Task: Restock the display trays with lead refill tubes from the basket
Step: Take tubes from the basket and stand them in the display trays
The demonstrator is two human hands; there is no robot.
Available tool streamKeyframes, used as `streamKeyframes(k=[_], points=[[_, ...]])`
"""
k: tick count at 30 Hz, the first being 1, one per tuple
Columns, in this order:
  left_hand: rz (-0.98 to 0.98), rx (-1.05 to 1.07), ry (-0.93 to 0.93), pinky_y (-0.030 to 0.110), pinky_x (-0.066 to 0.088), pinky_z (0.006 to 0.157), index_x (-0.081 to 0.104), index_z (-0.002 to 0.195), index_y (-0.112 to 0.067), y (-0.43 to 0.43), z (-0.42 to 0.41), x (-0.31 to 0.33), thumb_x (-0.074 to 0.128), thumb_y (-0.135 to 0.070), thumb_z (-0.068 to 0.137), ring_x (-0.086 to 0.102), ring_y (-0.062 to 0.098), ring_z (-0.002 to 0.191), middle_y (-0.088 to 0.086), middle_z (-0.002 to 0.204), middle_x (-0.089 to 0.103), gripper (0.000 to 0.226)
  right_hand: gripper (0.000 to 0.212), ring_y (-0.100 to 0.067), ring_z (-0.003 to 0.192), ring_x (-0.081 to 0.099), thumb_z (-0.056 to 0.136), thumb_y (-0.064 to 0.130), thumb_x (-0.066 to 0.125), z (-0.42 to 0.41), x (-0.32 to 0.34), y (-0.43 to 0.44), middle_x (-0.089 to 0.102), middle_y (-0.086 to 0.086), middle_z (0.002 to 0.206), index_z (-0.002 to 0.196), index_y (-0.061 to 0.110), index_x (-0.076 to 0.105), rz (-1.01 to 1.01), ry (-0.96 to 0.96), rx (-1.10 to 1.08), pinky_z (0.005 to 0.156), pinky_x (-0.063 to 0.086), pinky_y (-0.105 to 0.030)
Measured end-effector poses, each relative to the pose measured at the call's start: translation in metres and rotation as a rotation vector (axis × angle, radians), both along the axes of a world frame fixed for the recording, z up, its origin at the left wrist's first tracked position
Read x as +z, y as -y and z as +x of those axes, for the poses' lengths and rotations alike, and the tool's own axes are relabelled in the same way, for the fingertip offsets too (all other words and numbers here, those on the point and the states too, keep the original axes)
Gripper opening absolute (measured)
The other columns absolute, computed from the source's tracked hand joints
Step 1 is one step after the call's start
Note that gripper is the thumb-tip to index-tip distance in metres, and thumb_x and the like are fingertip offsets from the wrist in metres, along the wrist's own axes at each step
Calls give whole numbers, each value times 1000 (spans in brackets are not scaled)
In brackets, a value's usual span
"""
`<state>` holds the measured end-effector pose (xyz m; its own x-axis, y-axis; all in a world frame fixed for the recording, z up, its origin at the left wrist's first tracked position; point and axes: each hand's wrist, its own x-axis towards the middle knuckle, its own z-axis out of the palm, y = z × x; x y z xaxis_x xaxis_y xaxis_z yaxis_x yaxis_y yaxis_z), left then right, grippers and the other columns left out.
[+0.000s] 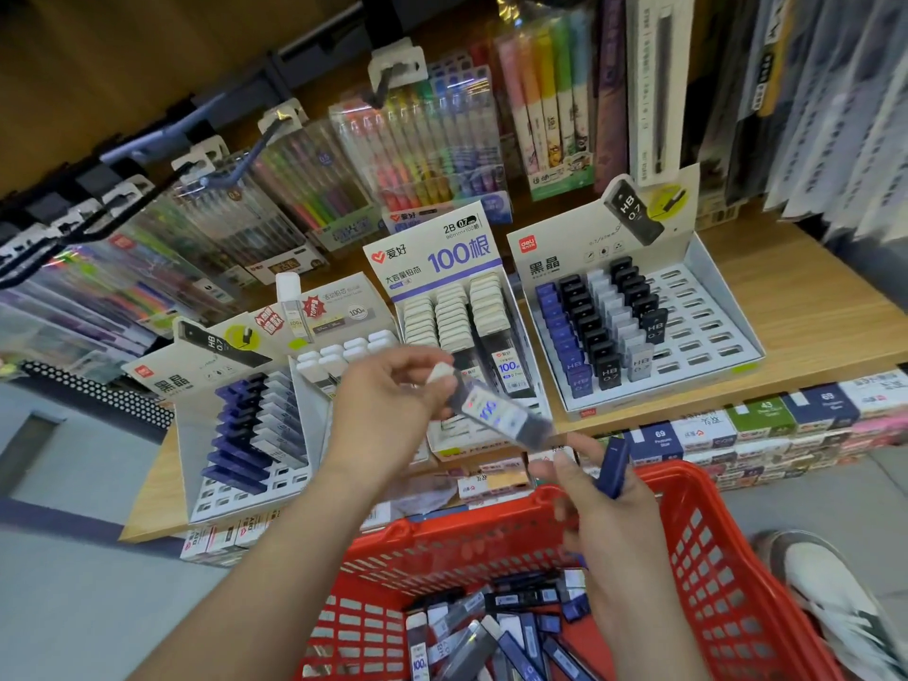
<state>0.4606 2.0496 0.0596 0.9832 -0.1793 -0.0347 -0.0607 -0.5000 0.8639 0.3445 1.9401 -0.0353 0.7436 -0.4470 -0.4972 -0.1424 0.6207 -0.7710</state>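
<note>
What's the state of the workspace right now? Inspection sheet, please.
Surface: wooden shelf carries display trays side by side.
Job's things: right tray has many empty slots; left tray has empty front slots; red basket holds loose tubes.
Clutter: small boxes stacked below the shelf edge.
Grippers: left hand pinches a white-capped tube; right hand grips a blue tube.
Cables: nothing seen.
Surroundings: hanging pen packs behind; shoe beside the basket.

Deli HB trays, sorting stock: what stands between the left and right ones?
Head view: the 2B 0.7 tray and a smaller white-capped tube tray.
</note>
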Motion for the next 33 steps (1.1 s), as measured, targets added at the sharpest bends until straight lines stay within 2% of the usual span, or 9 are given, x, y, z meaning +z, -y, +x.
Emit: streamKeyframes(k=[3, 7, 11, 14, 18, 24, 26, 30, 33], points=[[68, -20, 178, 38, 58, 73, 70, 81, -26, 9, 15, 7, 71, -5, 83, 68, 20, 69, -1, 74, 71, 21, 21, -10, 52, 44, 95, 8, 59, 0, -1, 4, 69, -2, 72, 107, 25, 63, 84, -35, -99, 42, 31, -23], [236, -84, 308, 35, 56, 78, 71, 92, -24, 20, 19, 0, 70, -12, 84, 66, 11, 77, -15, 79, 68, 15, 27, -11, 52, 46, 91, -1, 55, 2, 0, 5, 59, -1, 65, 107, 17, 67, 199, -23, -179, 45, 31, -27], [345, -136, 343, 23, 50, 79, 73, 100, -21, 24, 17, -11, 68, -14, 86, 64, 9, 81, -14, 80, 66, 16, 28, -13, 57, 48, 95, -3, 46, 4, -1, 5, 64, -7, 76, 104, 12, 68, 255, 10, -189, 43, 32, -26], [360, -140, 351, 19, 48, 76, 72, 101, -21, 25, 17, -13, 67, -14, 87, 62, 8, 80, -13, 79, 65, 16, 29, -14, 57, 48, 95, -2, 45, 3, -1, 6, 65, -4, 70, 99, 13, 70, 263, 8, -178, 45, 31, -26], [396, -197, 371, 2, 40, 69, 73, 102, -22, 29, 19, -10, 66, -13, 88, 60, 4, 76, -13, 81, 66, 18, 28, -13, 53, 46, 96, -2, 46, 3, 3, 5, 64, -2, 59, 95, 14, 70, 277, 3, -168, 50, 28, -30], [456, -282, 383, 7, 41, 72, 72, 103, -20, 40, 32, -5, 63, -12, 90, 59, 7, 82, -11, 84, 64, 18, 24, -15, 56, 51, 97, 0, 46, 3, 9, 4, 62, -7, 72, 99, 11, 67, 314, 23, -173, 53, 34, -31], [489, -315, 357, 17, 45, 75, 72, 99, -20, 42, 35, -6, 63, -11, 89, 60, 9, 84, -9, 84, 66, 16, 25, -16, 55, 51, 100, 5, 46, 2, 10, 3, 60, -7, 77, 105, 16, 67, 316, 29, -147, 50, 35, -29], [548, -351, 377, 25, 47, 82, 72, 99, -19, 46, 36, -8, 63, -11, 89, 62, 15, 89, -3, 91, 71, 16, 29, -12, 49, 41, 102, 12, 43, 2, 8, 0, 58, -6, 78, 110, 26, 67, 253, 33, -81, 42, 23, -25], [602, -377, 476, 24, 44, 84, 73, 103, -17, 46, 36, -11, 65, -12, 88, 59, 16, 92, -1, 96, 67, 18, 28, -11, 50, 38, 102, 13, 43, 2, 8, 1, 56, -5, 76, 112, 22, 67, 262, 44, -99, 41, 22, -25]])
